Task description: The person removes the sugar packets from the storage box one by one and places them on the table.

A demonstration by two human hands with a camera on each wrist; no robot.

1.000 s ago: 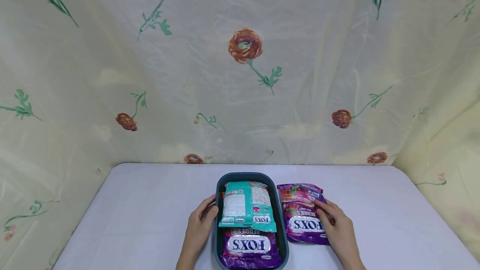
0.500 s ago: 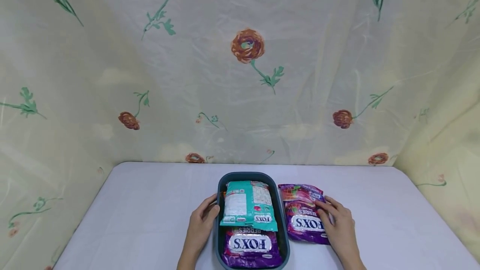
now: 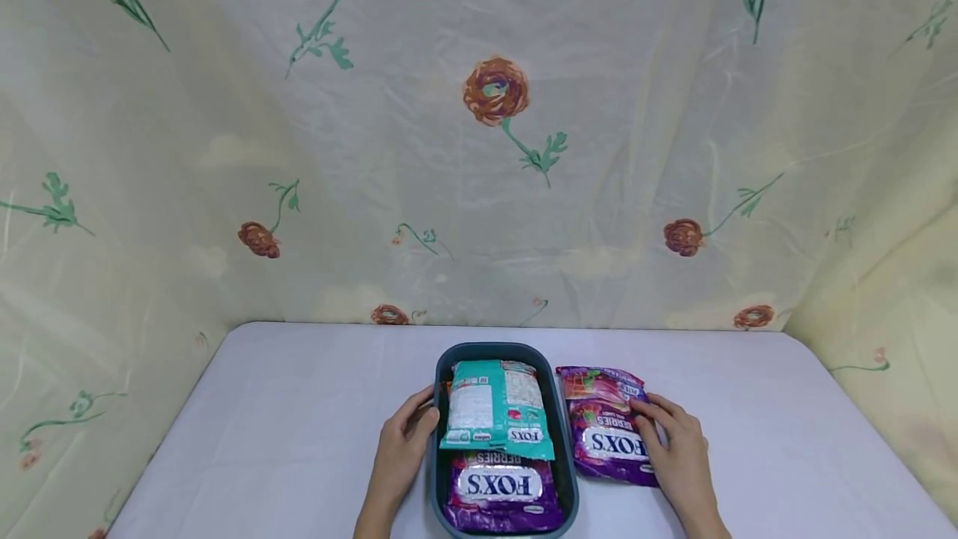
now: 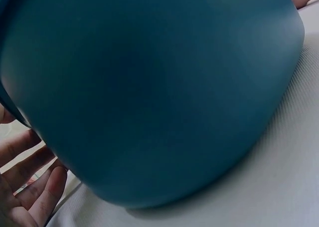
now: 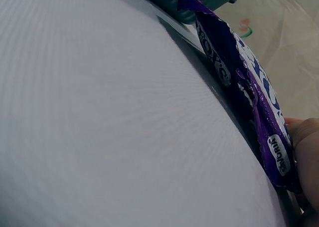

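A dark teal oblong tub (image 3: 566, 456) stands on the table. Inside, a turquoise FOX'S candy bag (image 3: 497, 406), back side up, overlaps a purple FOX'S Berries candy bag (image 3: 503, 493). My left hand (image 3: 400, 443) touches the tub's left side; in the left wrist view its fingers (image 4: 47, 194) are mostly straight against the outer wall. To the right of the tub, another purple Berries candy bag (image 3: 604, 427) lies on the table. My right hand (image 3: 674, 447) holds that bag by its right edge, some fingers on top. The right wrist view shows the bag (image 5: 244, 87) edge-on.
A white cloth covers the table (image 3: 299, 431). Behind it and at both sides hangs a pale curtain (image 3: 599, 106) with printed flowers. A bit of orange packaging (image 3: 447, 389) shows under the turquoise bag.
The view has shifted very slightly. Both hands, the tub and the bags keep nearly the same places.
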